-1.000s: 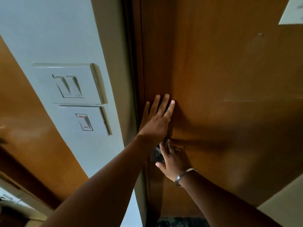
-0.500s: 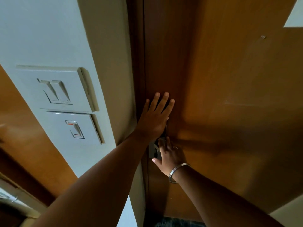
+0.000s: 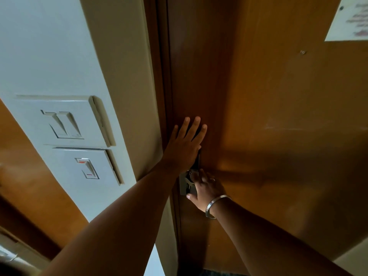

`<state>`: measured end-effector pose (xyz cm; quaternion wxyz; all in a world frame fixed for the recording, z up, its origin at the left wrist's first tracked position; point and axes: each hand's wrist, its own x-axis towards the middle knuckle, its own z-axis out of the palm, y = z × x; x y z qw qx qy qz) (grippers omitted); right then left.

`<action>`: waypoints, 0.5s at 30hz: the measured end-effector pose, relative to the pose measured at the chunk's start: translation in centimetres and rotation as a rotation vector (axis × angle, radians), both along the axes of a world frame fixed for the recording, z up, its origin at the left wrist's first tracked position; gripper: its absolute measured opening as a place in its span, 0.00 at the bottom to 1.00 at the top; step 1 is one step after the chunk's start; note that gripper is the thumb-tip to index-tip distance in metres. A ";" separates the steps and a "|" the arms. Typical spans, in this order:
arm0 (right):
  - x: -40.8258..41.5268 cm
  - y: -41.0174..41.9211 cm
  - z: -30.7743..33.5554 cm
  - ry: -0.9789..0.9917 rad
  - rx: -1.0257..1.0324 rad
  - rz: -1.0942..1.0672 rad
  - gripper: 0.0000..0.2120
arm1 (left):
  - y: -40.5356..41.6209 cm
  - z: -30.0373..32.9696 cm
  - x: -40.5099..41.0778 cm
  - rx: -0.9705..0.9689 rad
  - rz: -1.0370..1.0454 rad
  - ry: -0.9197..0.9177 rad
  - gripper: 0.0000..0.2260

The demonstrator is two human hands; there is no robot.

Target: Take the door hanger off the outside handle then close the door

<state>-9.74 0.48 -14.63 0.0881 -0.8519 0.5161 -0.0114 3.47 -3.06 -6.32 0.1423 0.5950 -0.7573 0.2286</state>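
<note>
While the door [image 3: 268, 120] stands flush, or very nearly so, against its frame [image 3: 159, 76], the left hand [image 3: 184, 145] lies flat on the wood with fingers spread, gripping nothing, just above the lock. Below it, the right hand [image 3: 206, 189], a metal bangle [image 3: 216, 205] at the wrist, is curled at the metal latch plate [image 3: 184, 185]; whether it grips the handle or only rests there cannot be told, as the handle itself is hidden. No door hanger is visible on this inner face. By judgement the door is heavy and rigid, swinging best when pressed near its latch edge, as here; a hanger would probably be light, and easily lifted by its hook. Two switch plates [image 3: 65, 124] sit on the wall [image 3: 49, 46] to the left, and a paper notice [image 3: 348, 20] is fixed at upper right.
</note>
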 end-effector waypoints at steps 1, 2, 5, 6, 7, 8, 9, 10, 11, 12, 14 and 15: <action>0.1 -0.1 0.1 -0.004 -0.003 -0.001 0.39 | 0.0 0.1 0.0 0.003 -0.002 -0.014 0.30; 0.2 0.0 0.3 0.002 -0.003 0.000 0.39 | 0.1 0.1 0.0 0.013 0.003 -0.016 0.30; 0.0 0.2 0.7 0.016 -0.025 0.001 0.36 | 0.3 0.2 0.1 0.035 0.009 -0.019 0.31; -0.2 0.3 1.1 0.019 -0.040 0.002 0.34 | 0.4 0.4 0.1 0.044 0.009 -0.021 0.31; -0.5 0.3 1.5 0.017 -0.068 0.005 0.32 | 0.7 0.5 0.0 0.048 0.006 -0.025 0.31; -1.0 0.3 2.0 0.022 -0.108 0.007 0.31 | 1.0 0.7 0.0 0.050 -0.006 -0.025 0.31; -1.5 0.5 2.8 0.012 -0.148 0.007 0.31 | 1.2 0.9 0.1 0.051 -0.012 -0.025 0.30; -2.0 0.5 3.5 0.016 -0.194 0.007 0.31 | 1.7 1.1 0.2 0.069 -0.022 0.000 0.30; -2.8 0.5 4.4 0.003 -0.248 0.009 0.32 | 2.2 1.2 0.2 0.063 -0.019 0.019 0.30; -3.6 0.3 5.4 -0.009 -0.300 -0.008 0.34 | 2.7 1.4 0.1 0.062 0.000 0.049 0.31; -5.5 -0.3 8.0 -0.021 -0.420 -0.050 0.35 | 3.6 1.5 -0.2 0.051 0.055 0.115 0.33; -6.3 -0.5 9.2 -0.036 -0.483 -0.068 0.35 | 3.9 1.4 -0.4 0.053 0.081 0.121 0.34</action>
